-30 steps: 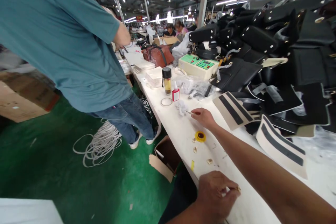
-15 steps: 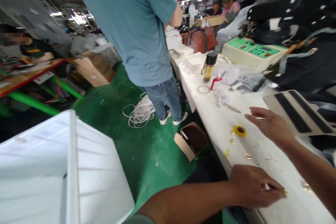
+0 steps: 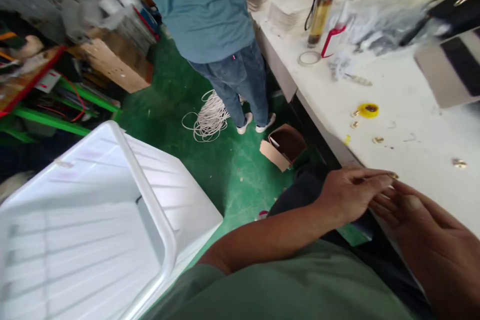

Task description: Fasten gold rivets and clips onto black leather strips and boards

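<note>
My left hand point(image 3: 347, 192) pinches a small gold-coloured metal fitting point(image 3: 393, 176) between its fingertips, at the front edge of the white table point(image 3: 420, 125). Close against those fingertips is my right hand point(image 3: 423, 227), palm turned up and fingers stretched out; nothing shows in it. Other gold metal fittings point(image 3: 378, 140) lie loose on the tabletop, one of them point(image 3: 459, 163) farther right. A small yellow tape roll point(image 3: 368, 110) rests beside two of them.
A large white plastic bin point(image 3: 150, 195) stands at my left. Ahead, a person in a blue shirt point(image 3: 210, 15) stands by the table, near coiled white cord point(image 3: 212, 117) and a small open carton point(image 3: 287, 145) on the green floor. A bottle point(image 3: 321, 7) and clear plastic bags point(image 3: 390, 22) occupy the table's back.
My right hand has come down and back from above the tabletop to meet my left hand at the table edge. The left still pinches the fitting. The view has tilted downward.
</note>
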`<move>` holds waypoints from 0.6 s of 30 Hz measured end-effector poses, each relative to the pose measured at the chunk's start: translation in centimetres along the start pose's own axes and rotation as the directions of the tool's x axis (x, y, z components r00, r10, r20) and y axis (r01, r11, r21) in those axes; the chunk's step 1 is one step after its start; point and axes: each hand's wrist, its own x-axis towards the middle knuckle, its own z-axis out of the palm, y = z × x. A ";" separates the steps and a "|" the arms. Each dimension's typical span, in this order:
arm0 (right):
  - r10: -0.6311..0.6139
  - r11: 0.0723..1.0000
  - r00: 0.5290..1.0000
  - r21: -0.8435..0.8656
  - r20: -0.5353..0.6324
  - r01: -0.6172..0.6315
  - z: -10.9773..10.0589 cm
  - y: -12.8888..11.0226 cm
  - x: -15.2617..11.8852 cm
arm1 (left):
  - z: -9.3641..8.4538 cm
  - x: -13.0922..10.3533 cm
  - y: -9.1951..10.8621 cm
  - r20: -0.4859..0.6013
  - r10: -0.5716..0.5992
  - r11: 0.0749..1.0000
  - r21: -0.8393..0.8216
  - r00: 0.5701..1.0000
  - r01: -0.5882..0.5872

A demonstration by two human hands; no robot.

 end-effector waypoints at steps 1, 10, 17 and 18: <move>0.009 1.000 0.998 0.022 -0.055 -0.007 0.6 0.1 -0.4 | 0.2 -0.3 0.2 0.000 0.029 0.999 0.015 1.000 -0.029; -0.085 0.952 0.982 0.276 -0.170 0.130 -0.9 -4.2 -0.1 | 5.4 -0.4 1.9 0.256 0.326 0.913 0.163 0.910 -0.374; -0.111 0.930 0.976 0.327 -0.185 0.168 -5.1 -2.9 -1.3 | 8.0 -1.7 -2.5 0.440 0.485 0.623 0.433 0.756 -0.651; -0.131 0.932 0.970 0.307 -0.205 0.191 -5.6 -2.8 -1.4 | 8.4 -1.9 -3.0 0.469 0.492 0.559 0.476 0.733 -0.680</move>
